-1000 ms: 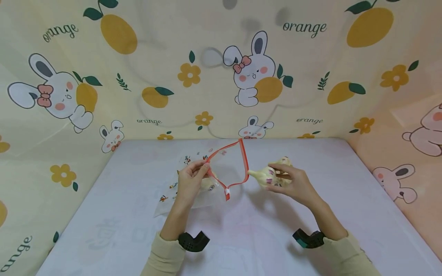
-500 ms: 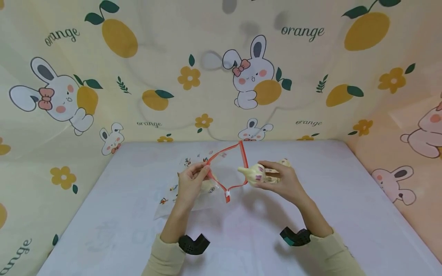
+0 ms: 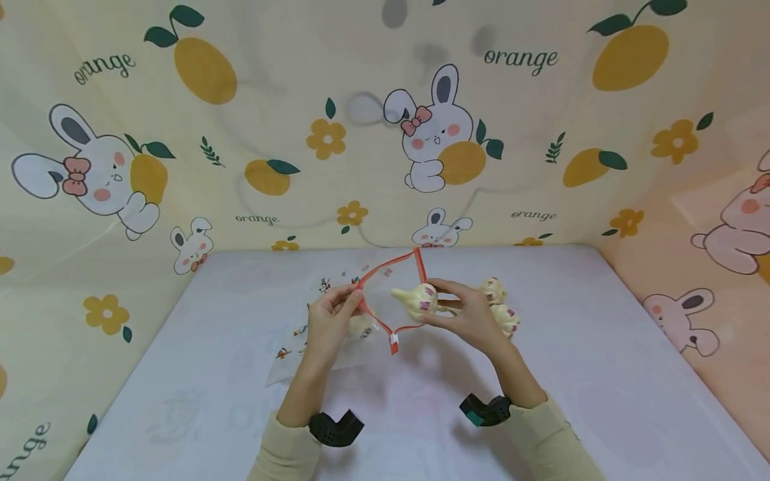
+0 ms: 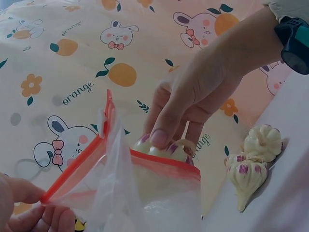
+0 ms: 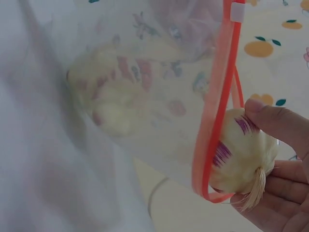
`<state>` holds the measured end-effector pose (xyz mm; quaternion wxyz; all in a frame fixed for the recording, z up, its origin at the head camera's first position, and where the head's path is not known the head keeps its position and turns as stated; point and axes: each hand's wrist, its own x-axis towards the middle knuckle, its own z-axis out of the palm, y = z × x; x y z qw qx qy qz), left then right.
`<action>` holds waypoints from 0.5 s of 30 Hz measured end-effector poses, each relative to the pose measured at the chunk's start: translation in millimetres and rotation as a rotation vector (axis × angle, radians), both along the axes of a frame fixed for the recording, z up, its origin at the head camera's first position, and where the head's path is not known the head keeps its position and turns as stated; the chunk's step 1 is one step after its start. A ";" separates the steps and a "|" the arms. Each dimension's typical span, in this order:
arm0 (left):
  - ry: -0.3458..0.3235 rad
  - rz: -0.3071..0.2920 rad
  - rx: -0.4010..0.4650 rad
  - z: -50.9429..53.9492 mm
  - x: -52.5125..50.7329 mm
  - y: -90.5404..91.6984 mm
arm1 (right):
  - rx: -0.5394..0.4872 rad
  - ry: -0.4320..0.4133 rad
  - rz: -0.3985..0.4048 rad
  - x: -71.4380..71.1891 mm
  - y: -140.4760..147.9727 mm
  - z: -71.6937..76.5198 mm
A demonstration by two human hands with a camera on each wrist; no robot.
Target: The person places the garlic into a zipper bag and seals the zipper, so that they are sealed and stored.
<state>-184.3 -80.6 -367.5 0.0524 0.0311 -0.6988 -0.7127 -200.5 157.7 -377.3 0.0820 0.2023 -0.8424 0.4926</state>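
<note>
My left hand (image 3: pixel 329 321) pinches the red zip edge of a clear printed zip bag (image 3: pixel 355 357), whose mouth stands wide apart. In my right hand (image 3: pixel 468 317), thumb and fingers hold a garlic bulb (image 3: pixel 421 302) with purple streaks, stem pointing left. The left wrist view has that bulb partly behind the red rim (image 4: pixel 166 164). Seen from the right wrist, the held bulb (image 5: pixel 239 150) is in the bag's opening, roots towards the palm. Another pale bulb (image 5: pixel 108 94) shows blurred through the bag's plastic.
Right of my right hand, two more garlic bulbs lie together on the white table (image 3: pixel 577 374): one farther back (image 3: pixel 493 289), one nearer (image 3: pixel 508 321). A patterned cloth wall (image 3: pixel 361 167) rises behind the table's back edge. Black devices sit on both wrists.
The right hand has moved left with the garlic bulb, from right of the bag to its mouth. Two bulbs behind that hand have come into fuller view. The left hand keeps its grip.
</note>
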 end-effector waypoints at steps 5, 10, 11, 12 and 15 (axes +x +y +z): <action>0.008 0.015 0.036 0.1 -0.2 -1.3 | 0.015 -0.002 -0.023 -1.0 -6.3 -1.2; 0.015 0.030 0.090 1.2 -0.1 -1.3 | 0.016 -0.005 -0.031 -1.7 -10.1 -1.7; 0.018 0.033 0.098 1.3 0.0 -1.1 | 0.012 -0.006 -0.029 -1.8 -10.7 -1.8; 0.020 0.036 0.104 1.4 0.1 -1.0 | 0.008 -0.007 -0.025 -1.8 -11.2 -1.9; 0.032 0.047 0.114 1.2 0.1 -0.7 | -0.001 0.003 -0.021 -2.1 -12.1 -3.0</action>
